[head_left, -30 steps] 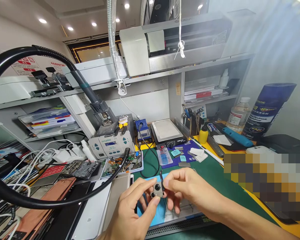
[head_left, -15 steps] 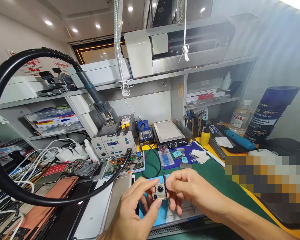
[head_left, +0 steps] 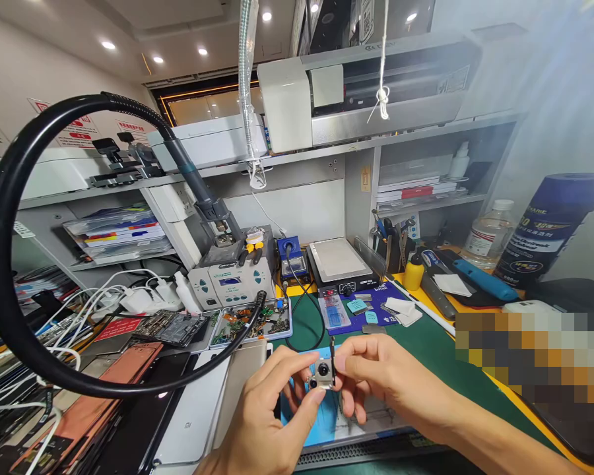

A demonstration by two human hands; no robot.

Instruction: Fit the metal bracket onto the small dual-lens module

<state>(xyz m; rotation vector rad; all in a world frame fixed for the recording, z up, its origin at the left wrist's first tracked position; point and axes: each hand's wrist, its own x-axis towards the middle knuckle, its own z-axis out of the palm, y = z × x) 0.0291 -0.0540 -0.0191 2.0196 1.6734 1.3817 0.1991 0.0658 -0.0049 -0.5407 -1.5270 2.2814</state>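
Observation:
A small silver phone camera module with two dark lenses is pinched between both my hands, above a light-blue phone panel lying on the green mat. My left hand grips its left and lower edge with thumb and fingertips. My right hand pinches its right edge, where a thin black flex strip sticks up. Both hands are closed on the module.
A black hose loops over the left side. A soldering station, parts tray, hot plate, yellow bottle and blue canister stand behind. Phone shells and cables crowd the left.
Both hands and the module have shifted slightly right and lower in view as the camera moved. The grip on the module is unchanged.

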